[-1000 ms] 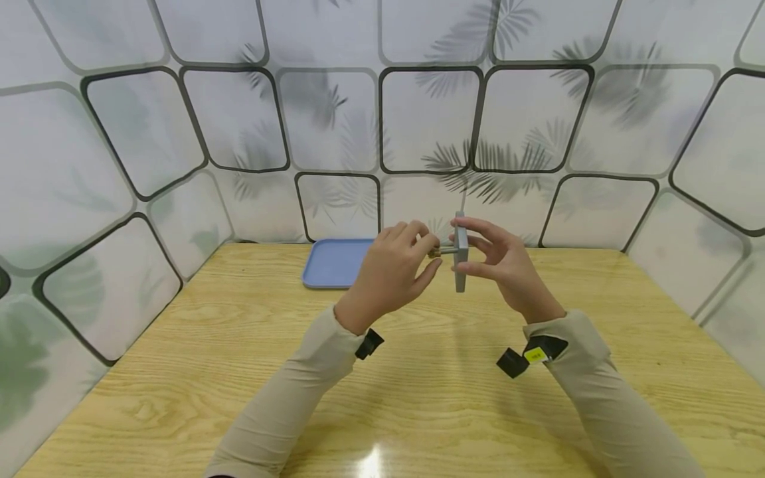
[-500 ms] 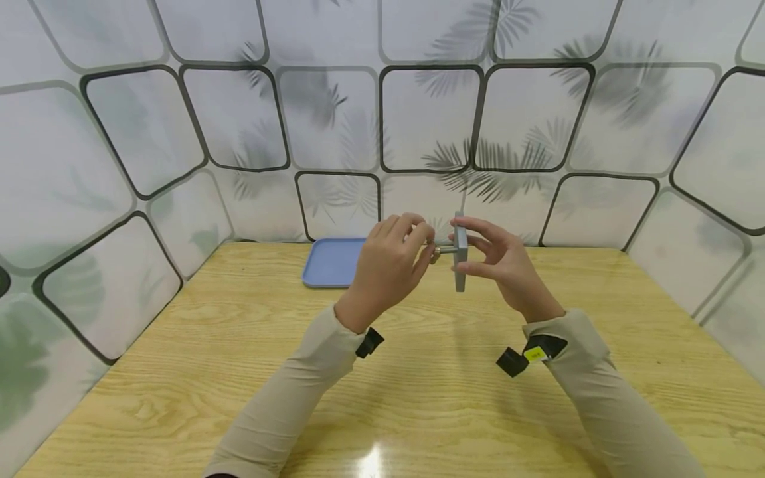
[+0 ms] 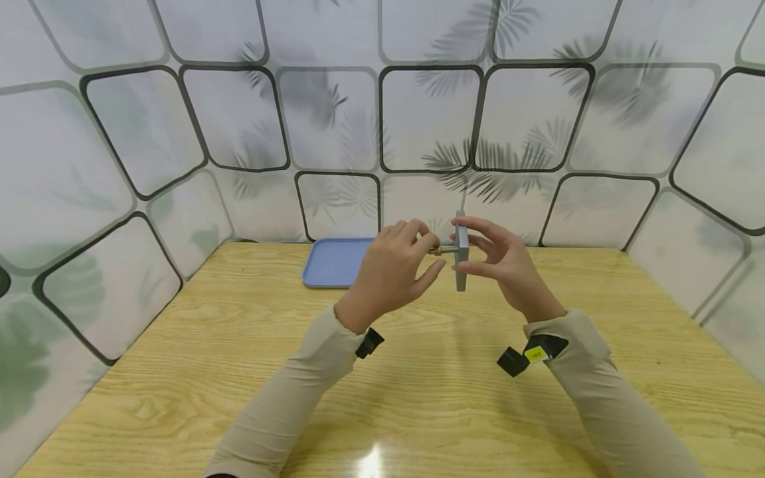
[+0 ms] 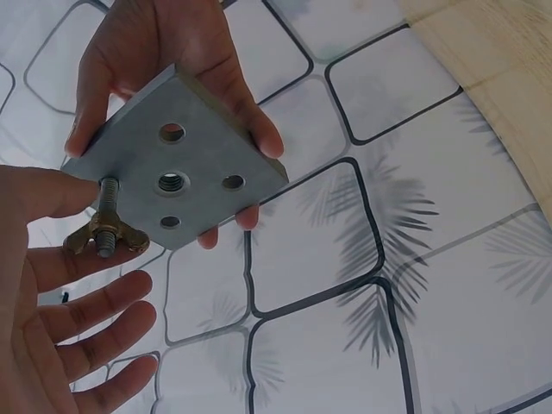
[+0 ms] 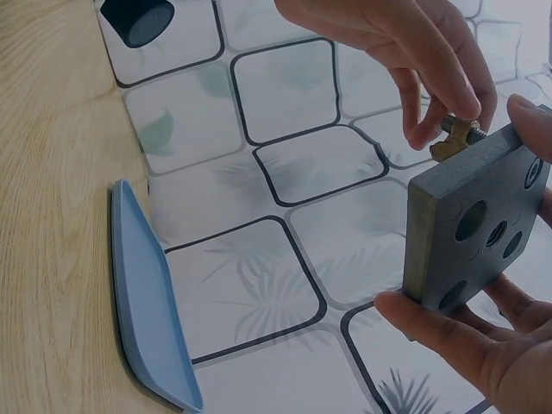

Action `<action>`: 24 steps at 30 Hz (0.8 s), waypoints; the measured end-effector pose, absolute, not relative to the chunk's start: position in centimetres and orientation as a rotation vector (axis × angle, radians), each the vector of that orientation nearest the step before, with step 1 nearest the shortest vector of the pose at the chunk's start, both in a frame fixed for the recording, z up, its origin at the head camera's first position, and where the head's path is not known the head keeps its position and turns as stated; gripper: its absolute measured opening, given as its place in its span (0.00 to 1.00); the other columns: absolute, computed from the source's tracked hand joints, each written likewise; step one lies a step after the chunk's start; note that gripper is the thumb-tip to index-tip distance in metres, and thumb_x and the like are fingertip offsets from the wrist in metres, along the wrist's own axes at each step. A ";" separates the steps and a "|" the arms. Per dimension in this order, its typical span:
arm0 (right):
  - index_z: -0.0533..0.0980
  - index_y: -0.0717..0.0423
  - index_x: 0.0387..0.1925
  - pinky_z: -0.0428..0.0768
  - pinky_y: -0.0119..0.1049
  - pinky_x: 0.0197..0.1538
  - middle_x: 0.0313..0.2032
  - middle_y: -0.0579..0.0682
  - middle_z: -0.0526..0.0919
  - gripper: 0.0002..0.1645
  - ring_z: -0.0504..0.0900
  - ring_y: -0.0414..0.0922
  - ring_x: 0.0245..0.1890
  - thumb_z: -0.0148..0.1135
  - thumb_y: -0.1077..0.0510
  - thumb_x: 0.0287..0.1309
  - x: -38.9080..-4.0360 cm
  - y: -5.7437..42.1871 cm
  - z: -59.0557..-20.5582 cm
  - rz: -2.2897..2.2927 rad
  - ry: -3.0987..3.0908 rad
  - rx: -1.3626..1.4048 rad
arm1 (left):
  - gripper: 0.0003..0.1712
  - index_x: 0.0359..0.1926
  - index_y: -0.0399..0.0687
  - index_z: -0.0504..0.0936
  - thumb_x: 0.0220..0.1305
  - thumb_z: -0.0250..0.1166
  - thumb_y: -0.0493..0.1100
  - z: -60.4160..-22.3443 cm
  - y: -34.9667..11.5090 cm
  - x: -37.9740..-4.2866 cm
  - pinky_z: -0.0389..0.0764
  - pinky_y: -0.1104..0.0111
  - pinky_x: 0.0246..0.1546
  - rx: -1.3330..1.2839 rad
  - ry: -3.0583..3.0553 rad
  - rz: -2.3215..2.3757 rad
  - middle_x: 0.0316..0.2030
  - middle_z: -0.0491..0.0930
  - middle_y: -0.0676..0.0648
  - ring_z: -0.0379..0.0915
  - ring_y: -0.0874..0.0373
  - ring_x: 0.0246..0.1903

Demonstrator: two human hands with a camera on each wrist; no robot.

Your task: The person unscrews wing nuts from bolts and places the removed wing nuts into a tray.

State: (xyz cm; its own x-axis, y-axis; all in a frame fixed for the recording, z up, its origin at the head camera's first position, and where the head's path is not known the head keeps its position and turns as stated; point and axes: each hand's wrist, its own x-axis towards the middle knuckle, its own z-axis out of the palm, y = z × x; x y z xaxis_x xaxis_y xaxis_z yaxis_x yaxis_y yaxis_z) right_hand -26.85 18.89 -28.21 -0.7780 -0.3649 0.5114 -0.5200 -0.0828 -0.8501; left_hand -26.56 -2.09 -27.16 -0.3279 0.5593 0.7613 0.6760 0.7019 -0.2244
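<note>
"Left hand has swung its thumb outward?"

"Yes, fingers loose, wing nut at its index finger, on a bolt projecting from the grey plate; right hand grips the plate's edges."

A wood-grained table, pale yellow-brown, fills the lower part of the head view. Along its far edge stands a white back wall, printed with rounded four-sided outlines, some black and some grey. Grey palm fronds overlap the pattern, darkest just above the far edge, right of its middle. A matching left wall rises beyond the table's left edge, carrying faint green leaf shapes; a right wall flanks the right edge. Toward the table's near side, a small white glare shines on the surface.
</note>
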 end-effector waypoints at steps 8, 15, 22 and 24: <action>0.67 0.55 0.63 0.82 0.35 0.46 0.62 0.48 0.68 0.35 0.73 0.41 0.58 0.62 0.72 0.53 -26.8 18.9 -28.1 2.022 -2.039 0.984 | 0.07 0.36 0.50 0.79 0.64 0.60 0.47 -27.1 -2.1 -26.8 0.76 0.64 0.38 -0.903 -1.977 -0.189 0.37 0.77 0.49 0.72 0.56 0.32; 0.67 0.56 0.63 0.82 0.35 0.45 0.61 0.45 0.70 0.35 0.73 0.41 0.57 0.62 0.73 0.53 -26.7 18.8 -28.1 2.031 -2.032 0.993 | 0.04 0.34 0.49 0.79 0.62 0.62 0.44 -27.1 -2.0 -27.0 0.76 0.65 0.36 -0.837 -1.856 -0.216 0.37 0.78 0.49 0.73 0.55 0.32; 0.68 0.55 0.63 0.82 0.34 0.46 0.63 0.51 0.67 0.35 0.74 0.41 0.57 0.62 0.72 0.53 -26.7 18.9 -28.1 2.017 -2.038 0.987 | 0.06 0.33 0.49 0.79 0.62 0.61 0.45 -27.1 -2.0 -26.8 0.76 0.64 0.37 -0.896 -1.886 -0.210 0.37 0.77 0.49 0.72 0.56 0.31; 0.68 0.54 0.63 0.81 0.33 0.46 0.63 0.52 0.67 0.35 0.73 0.40 0.58 0.62 0.72 0.53 -26.7 18.9 -28.1 2.002 -2.044 0.986 | 0.08 0.35 0.49 0.79 0.62 0.61 0.48 -27.1 -2.1 -26.7 0.76 0.64 0.38 -0.922 -1.930 -0.211 0.37 0.77 0.49 0.71 0.56 0.32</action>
